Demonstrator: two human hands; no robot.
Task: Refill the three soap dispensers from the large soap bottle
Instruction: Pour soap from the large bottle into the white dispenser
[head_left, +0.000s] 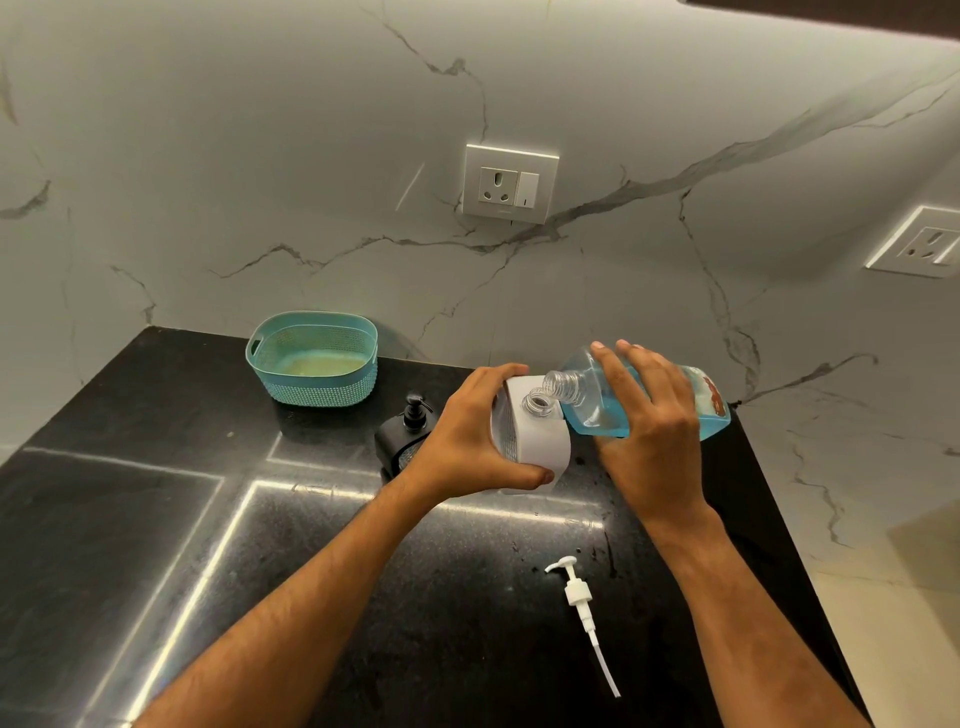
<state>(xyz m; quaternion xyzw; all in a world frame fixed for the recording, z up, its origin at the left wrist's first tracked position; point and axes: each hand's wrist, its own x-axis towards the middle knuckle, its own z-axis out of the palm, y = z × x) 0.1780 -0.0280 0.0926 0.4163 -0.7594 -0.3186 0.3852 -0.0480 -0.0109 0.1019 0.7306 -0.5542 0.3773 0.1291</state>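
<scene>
My left hand (470, 431) grips a white square soap dispenser (535, 441) with its pump off and its neck open. My right hand (652, 426) holds the large clear soap bottle (597, 410) of blue liquid, tipped to the left so its open threaded mouth sits just above the dispenser's neck. The white pump head (579, 597) with its long tube lies on the black counter in front of me. A black dispenser (408, 436) with its pump on stands behind my left hand, partly hidden by it. I see no third dispenser.
A teal plastic basket (314, 358) stands at the back of the black counter (156, 519), against the marble wall. The counter's right edge runs down past my right forearm, with pale floor beyond. Two wall sockets (509, 184) sit above.
</scene>
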